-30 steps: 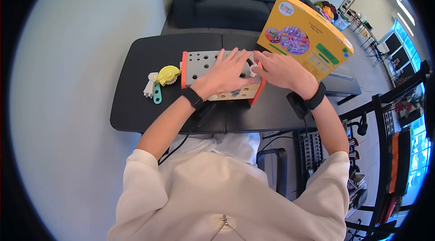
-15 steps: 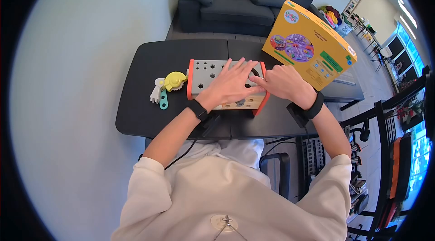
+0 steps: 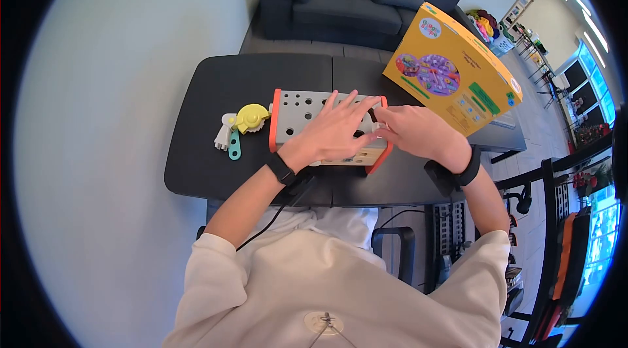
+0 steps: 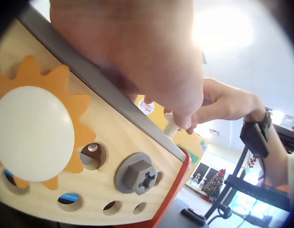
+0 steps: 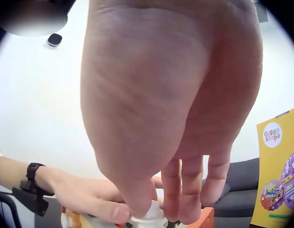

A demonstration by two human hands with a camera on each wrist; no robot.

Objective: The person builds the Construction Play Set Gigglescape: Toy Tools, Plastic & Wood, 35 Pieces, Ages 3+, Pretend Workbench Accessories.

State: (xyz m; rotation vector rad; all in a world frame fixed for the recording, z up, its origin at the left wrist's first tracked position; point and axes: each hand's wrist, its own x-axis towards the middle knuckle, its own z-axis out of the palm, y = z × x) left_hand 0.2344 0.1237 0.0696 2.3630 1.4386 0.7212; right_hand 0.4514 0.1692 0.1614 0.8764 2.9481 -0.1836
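A toy workbench with a grey, hole-filled top [image 3: 297,116] and red end panels [image 3: 275,119] stands on the table. My left hand [image 3: 333,129] rests across the top with fingers spread straight, its thumb close beside a white toy screw [image 4: 170,129]. At the top's right end, my right hand [image 3: 418,131] pinches this screw between thumb and fingers. The screw stands upright with its thread showing above the top in the left wrist view. On the wooden front sit an orange gear [image 4: 79,107] with a white cap [image 4: 33,133] and a grey bolt [image 4: 140,176].
Left of the workbench lie a yellow toy saw [image 3: 251,118], a white toy piece [image 3: 224,132] and a teal strip with holes [image 3: 235,145]. A yellow product box [image 3: 418,53] stands at the back right of the black table [image 3: 216,86]. Cables hang from both wrists.
My right hand shifts and regrips at the white screw, its thumb reaching across and then drawing back. My left hand stays on the top. The whole view has shifted slightly with the head.
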